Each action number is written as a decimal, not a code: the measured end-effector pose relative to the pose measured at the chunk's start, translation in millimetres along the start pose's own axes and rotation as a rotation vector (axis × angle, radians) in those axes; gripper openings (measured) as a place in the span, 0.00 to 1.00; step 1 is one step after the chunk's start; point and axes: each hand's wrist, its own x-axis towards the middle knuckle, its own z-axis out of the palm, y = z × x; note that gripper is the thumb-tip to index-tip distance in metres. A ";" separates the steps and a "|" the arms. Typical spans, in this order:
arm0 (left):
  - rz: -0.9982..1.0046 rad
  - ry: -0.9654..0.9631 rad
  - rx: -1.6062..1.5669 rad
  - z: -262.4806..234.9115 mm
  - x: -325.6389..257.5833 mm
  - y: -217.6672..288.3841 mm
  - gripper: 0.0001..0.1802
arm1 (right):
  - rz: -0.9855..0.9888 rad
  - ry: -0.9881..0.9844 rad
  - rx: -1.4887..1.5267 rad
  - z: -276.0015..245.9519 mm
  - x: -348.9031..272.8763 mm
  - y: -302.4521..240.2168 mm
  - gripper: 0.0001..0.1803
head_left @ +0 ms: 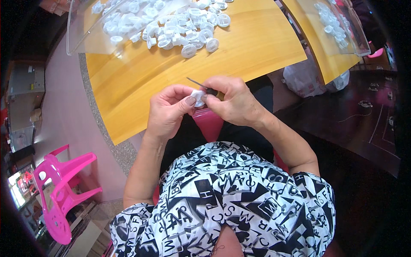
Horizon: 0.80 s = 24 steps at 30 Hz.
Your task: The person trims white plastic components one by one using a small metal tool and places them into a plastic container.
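Observation:
Between the fingertips of my left hand (170, 108) is a small white plastic part (198, 97), pinched by thumb and index finger. My right hand (234, 98) is closed around a slim tool with a dark metal shaft (197, 82) and a yellowish handle; its kind is not clear, as the palm hides much of it. The right thumb also touches the white part. The tool's tip points up and left, apart from the part. Both hands are above the near edge of the yellow wooden table (128, 98), over a pink container or bag (208, 124) at my lap.
A heap of similar white plastic parts (184, 30) lies on the table's far side, partly behind a clear plastic bin (81, 34). Another clear bin (357, 38) with white parts stands at right. Plastic bags (302, 79) sit beyond the table edge. A pink chair (64, 180) is at left.

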 end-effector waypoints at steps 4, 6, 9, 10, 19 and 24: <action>-0.014 0.010 -0.073 -1.0 -0.8 3.2 0.17 | -0.028 0.009 0.037 5.0 -0.6 0.3 0.10; -0.004 0.015 -0.116 -2.1 -0.8 3.2 0.18 | -0.024 0.112 0.167 5.2 -0.9 -0.5 0.15; 0.116 0.092 -0.095 -11.4 1.8 1.7 0.23 | -0.164 0.143 -0.013 2.4 -2.6 9.3 0.16; 0.120 0.100 -0.097 -12.5 1.5 2.0 0.23 | -0.222 0.110 -0.102 2.1 -2.6 9.7 0.18; 0.115 0.118 -0.159 -7.0 -0.1 6.1 0.23 | -0.225 -0.059 -0.256 8.1 -6.0 6.6 0.30; 0.129 0.096 -0.089 -7.9 -0.5 5.7 0.23 | -0.214 -0.065 -0.282 8.6 -4.9 8.3 0.31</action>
